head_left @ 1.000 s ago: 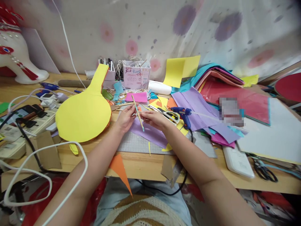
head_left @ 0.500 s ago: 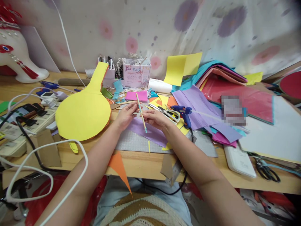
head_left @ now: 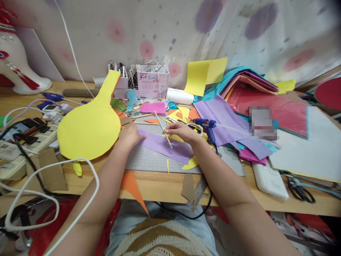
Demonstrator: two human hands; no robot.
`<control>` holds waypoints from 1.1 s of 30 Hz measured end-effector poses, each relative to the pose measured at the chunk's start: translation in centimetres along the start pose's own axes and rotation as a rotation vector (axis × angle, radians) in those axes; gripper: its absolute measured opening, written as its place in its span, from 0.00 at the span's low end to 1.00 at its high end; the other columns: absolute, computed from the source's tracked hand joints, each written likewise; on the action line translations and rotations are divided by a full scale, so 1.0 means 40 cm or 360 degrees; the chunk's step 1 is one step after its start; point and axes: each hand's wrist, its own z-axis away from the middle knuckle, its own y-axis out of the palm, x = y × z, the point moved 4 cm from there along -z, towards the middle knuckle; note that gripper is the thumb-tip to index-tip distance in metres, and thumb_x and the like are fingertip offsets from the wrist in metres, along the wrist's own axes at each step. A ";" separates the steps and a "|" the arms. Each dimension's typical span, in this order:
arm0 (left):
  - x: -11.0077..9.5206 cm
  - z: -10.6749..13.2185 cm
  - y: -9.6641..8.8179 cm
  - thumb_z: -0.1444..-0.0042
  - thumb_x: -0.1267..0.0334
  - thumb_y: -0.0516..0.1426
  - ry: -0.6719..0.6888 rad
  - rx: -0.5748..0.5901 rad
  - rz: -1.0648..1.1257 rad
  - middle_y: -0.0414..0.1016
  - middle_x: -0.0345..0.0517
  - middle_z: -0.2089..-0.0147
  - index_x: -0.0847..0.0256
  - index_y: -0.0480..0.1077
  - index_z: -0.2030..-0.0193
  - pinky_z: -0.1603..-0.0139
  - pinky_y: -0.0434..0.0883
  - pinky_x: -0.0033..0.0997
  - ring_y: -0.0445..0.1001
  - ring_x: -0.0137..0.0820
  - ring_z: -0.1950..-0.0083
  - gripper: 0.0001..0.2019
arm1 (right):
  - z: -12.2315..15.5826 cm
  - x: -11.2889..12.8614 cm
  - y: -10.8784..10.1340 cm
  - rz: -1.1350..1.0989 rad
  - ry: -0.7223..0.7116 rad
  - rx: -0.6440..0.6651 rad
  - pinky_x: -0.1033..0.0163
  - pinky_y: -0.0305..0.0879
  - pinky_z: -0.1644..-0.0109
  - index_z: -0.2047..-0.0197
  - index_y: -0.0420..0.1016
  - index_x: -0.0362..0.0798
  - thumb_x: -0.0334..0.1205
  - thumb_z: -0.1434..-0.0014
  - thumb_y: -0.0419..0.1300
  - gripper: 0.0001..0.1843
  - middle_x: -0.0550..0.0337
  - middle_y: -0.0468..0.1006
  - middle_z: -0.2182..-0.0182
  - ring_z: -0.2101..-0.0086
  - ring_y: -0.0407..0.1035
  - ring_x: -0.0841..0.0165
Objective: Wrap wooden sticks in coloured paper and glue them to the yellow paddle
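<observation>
In my right hand a thin pale wooden stick is pinched between thumb and fingertips, slanted, its lower end wrapped in light blue. Beneath it a strip of purple crepe paper lies across the grey cutting mat. My left hand rests at the strip's left end, holding nothing that shows, thumb stretched out over the purple paper and apart from the fingers. Close to that hand is a big yellow paper shape, round with a long neck. White-handled scissors lie partly hidden behind my right hand.
A blue glue gun stands right of my right hand, its black cord running down. Purple crepe sheets and a white power bank lie further right. A white cable loops across the left front. Behind stands a pen box.
My left hand has let go of the stick and moved left and down to the purple strip's end. My right hand keeps the stick, now tilted more and slightly further right.
</observation>
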 end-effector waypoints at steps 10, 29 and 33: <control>-0.011 0.007 -0.010 0.71 0.46 0.64 -0.0097 0.0015 -0.0053 0.60 0.76 0.45 0.73 0.57 0.45 0.51 0.62 0.43 0.63 0.56 0.45 0.48 | -0.005 -0.029 0.023 -0.0053 0.0134 0.0148 0.67 0.59 0.67 0.71 0.76 0.44 0.47 0.58 0.65 0.14 0.62 0.74 0.75 0.74 0.64 0.75; 0.011 -0.053 0.015 0.59 0.63 0.61 0.0113 -0.0279 0.1180 0.72 0.44 0.65 0.61 0.66 0.58 0.59 0.66 0.31 0.71 0.32 0.63 0.18 | 0.003 -0.009 0.019 -0.0179 0.0018 0.0175 0.62 0.60 0.54 0.72 0.76 0.44 0.44 0.59 0.66 0.12 0.59 0.77 0.70 0.64 0.69 0.69; 0.005 -0.055 0.006 0.52 0.64 0.57 -0.0117 -0.0160 0.2430 0.72 0.43 0.68 0.64 0.67 0.63 0.59 0.68 0.27 0.71 0.26 0.66 0.09 | 0.004 0.002 -0.005 -0.0314 -0.0064 0.0007 0.62 0.59 0.52 0.73 0.76 0.46 0.43 0.59 0.66 0.10 0.59 0.77 0.69 0.63 0.69 0.70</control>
